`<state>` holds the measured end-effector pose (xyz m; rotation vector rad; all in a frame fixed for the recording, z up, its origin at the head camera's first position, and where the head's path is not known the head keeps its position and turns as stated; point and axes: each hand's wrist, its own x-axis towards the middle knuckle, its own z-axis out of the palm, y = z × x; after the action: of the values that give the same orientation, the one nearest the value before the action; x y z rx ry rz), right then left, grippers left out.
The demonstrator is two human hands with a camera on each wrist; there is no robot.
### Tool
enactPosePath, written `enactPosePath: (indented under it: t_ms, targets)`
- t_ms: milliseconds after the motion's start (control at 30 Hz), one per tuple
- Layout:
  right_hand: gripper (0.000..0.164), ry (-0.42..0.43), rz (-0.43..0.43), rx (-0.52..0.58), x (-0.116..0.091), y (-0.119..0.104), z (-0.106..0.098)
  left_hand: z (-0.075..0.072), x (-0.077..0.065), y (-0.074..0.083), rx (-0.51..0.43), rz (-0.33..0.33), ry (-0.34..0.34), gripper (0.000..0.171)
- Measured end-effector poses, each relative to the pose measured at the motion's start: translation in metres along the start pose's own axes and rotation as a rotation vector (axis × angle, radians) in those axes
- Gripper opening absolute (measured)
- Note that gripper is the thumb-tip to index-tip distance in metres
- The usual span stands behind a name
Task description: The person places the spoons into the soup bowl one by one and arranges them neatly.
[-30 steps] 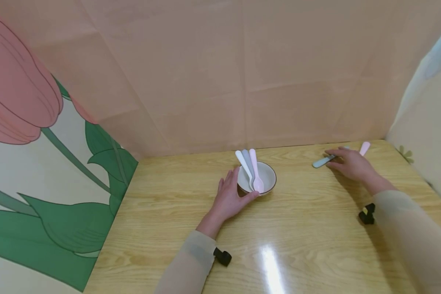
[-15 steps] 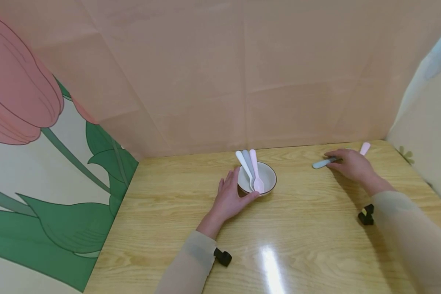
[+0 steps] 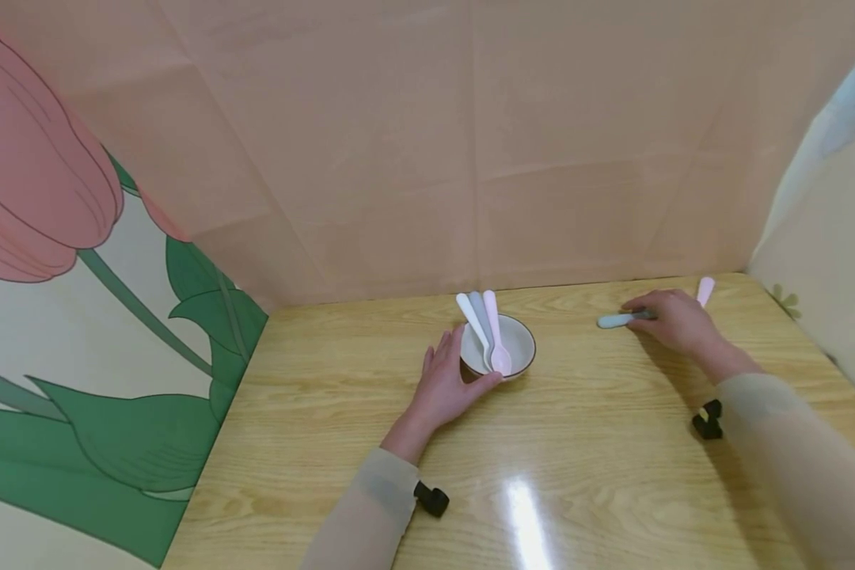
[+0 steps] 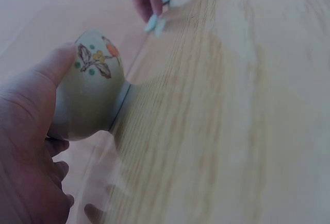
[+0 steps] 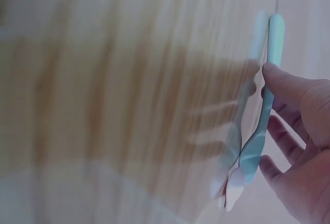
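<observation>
My left hand point(image 3: 443, 388) grips a small bowl point(image 3: 518, 342), with the thumb at its near side and the fingers round its left. Flowers decorate the bowl's outside point(image 4: 98, 92) in the left wrist view. A white spoon point(image 3: 472, 315), a grey spoon point(image 3: 478, 304) and a pink spoon point(image 3: 492, 310) lean in it, handles up. To the right, my right hand point(image 3: 677, 323) pinches a pale blue-green spoon point(image 5: 266, 100) by its handle, close above the table. A second pink spoon point(image 3: 705, 290) sticks out behind that hand, its lower part hidden.
The shiny wooden table point(image 3: 570, 443) reaches back to a plain pinkish-brown cloth wall point(image 3: 370, 158). A tulip-patterned panel point(image 3: 93, 332) borders the left side, and a pale wall point(image 3: 837, 261) the right.
My right hand has shifted slightly left with the blue-green spoon, whose handle now lies more level. The left hand and the bowl have stayed in place.
</observation>
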<state>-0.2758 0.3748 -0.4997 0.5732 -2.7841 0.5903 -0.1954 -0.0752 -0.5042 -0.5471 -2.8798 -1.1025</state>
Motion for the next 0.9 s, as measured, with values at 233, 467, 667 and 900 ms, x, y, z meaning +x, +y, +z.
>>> enactPosePath:
  t_ms: [233, 467, 667, 900]
  targets:
    - [0.019, -0.044, 0.047, -0.021, 0.001, -0.006, 0.0, -0.001, -0.001, 0.002, -0.006, 0.003, -0.001, 0.11]
    - [0.017, -0.066, 0.044, -0.031, 0.002, -0.014, -0.001, -0.001, -0.002, 0.002, -0.009, -0.001, -0.002, 0.11]
    - [0.018, -0.099, 0.069, 0.004, 0.003, -0.019, 0.001, -0.001, -0.002, 0.001, -0.009, 0.006, 0.005, 0.11]
    - [0.026, -0.12, 0.14, 0.101, 0.003, -0.029, 0.0, 0.0, -0.001, 0.0, -0.001, 0.014, 0.011, 0.11]
